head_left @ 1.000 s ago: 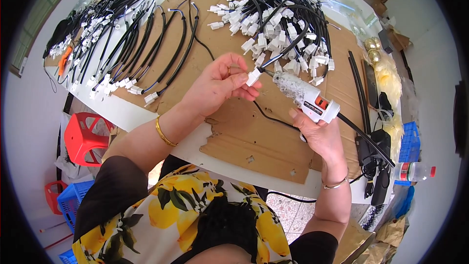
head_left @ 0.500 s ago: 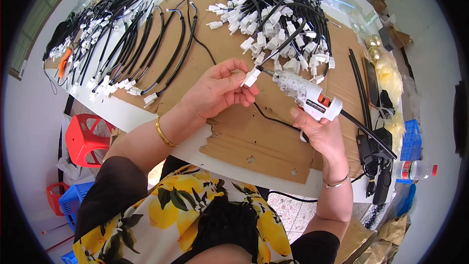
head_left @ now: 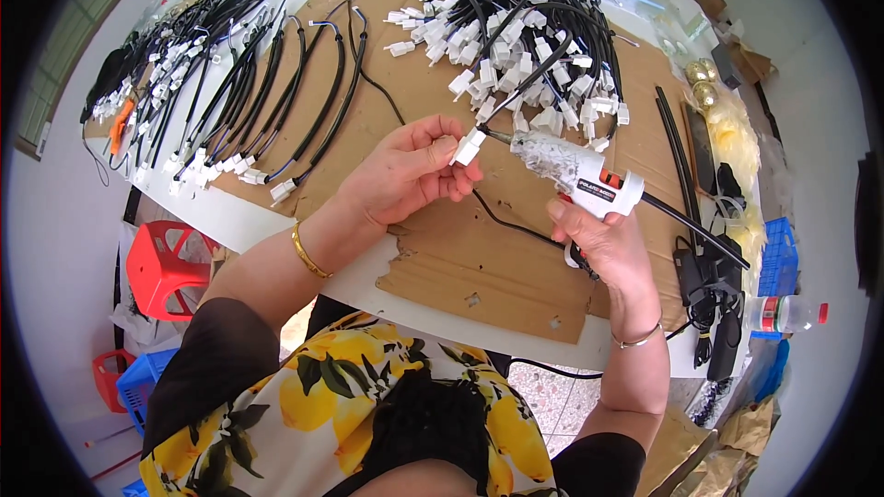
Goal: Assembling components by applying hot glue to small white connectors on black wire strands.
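Between the thumb and fingers of my left hand [head_left: 414, 170] is a white plastic connector [head_left: 468, 146], with its black cable running up toward the pile behind. My right hand [head_left: 603, 244] is wrapped round the handle of a white glue gun [head_left: 564, 166], its front coated in messy residue. The gun's nozzle points left and meets the connector's upper end, where the cable goes in; whether it touches cannot be made out. A black glue stick [head_left: 695, 230] sticks out of the gun's back.
A heap of black cables with white connectors [head_left: 525, 46] lies beyond my hands on the cardboard [head_left: 479, 285]. More cables [head_left: 304, 92] are laid out in rows at left, near an orange-handled tool [head_left: 121, 124]. Black sticks [head_left: 677, 156], a power adapter [head_left: 704, 267] and a bottle [head_left: 783, 314] are at right.
The gun has tipped slightly and shifted a little left and down, its nozzle still at the connector. My left hand has barely moved and keeps its pinch.
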Demonstrator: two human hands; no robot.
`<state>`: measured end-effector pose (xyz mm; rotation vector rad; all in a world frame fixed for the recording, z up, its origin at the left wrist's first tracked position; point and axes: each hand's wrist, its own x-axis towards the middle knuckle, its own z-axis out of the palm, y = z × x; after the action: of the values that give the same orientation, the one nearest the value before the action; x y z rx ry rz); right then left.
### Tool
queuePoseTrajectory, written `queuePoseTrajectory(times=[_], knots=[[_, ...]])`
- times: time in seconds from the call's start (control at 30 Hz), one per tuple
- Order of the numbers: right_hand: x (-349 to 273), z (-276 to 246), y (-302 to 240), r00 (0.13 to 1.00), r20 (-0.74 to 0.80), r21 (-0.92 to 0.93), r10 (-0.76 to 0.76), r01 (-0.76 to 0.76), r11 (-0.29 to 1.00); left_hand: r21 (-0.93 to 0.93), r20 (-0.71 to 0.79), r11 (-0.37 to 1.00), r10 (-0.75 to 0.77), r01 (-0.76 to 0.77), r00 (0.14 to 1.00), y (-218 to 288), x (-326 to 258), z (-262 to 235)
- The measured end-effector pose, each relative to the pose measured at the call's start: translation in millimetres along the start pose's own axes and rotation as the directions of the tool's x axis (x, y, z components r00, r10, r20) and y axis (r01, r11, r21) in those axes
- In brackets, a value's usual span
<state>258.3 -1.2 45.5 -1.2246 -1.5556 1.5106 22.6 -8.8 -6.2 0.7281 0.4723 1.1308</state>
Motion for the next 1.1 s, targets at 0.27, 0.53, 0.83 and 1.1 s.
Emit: queuePoseTrajectory(times=[0.27,0.53,0.83,1.1], knots=[[3,-3,3,0.999,0.032,0.074,0.018,-0.02,0.997,0.027,0.018,0.999,-0.035,0.035,0.999,0,1,-2],[-2,-4,-2,1.0,-0.001,0.068,-0.005,0.005,0.998,0.271,-0.16,0.959,0.127,-0.08,0.979,1,2,5],[-1,-2,5,0.999,-0.044,0.018,-0.007,0.008,1.0,0.476,-0.234,0.856,0.343,-0.2,0.91,0,2,9],[-2,0,4,0.998,-0.039,0.015,0.043,-0.042,0.999,0.675,-0.147,0.668,0.537,-0.313,0.83,-4,3,9]])
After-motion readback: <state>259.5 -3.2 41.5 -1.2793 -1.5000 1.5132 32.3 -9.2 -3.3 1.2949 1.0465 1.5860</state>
